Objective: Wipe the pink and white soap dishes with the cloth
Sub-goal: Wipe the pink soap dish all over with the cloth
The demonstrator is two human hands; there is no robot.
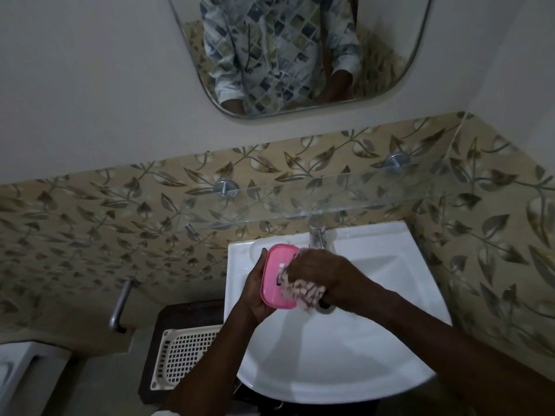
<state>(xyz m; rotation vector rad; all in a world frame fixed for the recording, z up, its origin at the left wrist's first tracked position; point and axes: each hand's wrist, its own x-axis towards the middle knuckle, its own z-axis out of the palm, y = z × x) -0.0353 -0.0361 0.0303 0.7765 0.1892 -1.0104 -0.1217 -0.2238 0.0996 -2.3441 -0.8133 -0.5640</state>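
You are on the pink dish (277, 277), the first of the two. Your left hand (255, 291) cups it from behind, fingers wrapped round its far edge, holding it tilted over the sink (345, 355). Your right hand (324, 276) is closed round the bunched cloth (301, 291) and presses it against the dish's face, just beside your left palm. I judge the wipe is under way, not finished. The next move calls for dragging the cloth across the rest of the face and rim while the left hand keeps a firm hold. No white dish is visible near either hand; you will need to find it.
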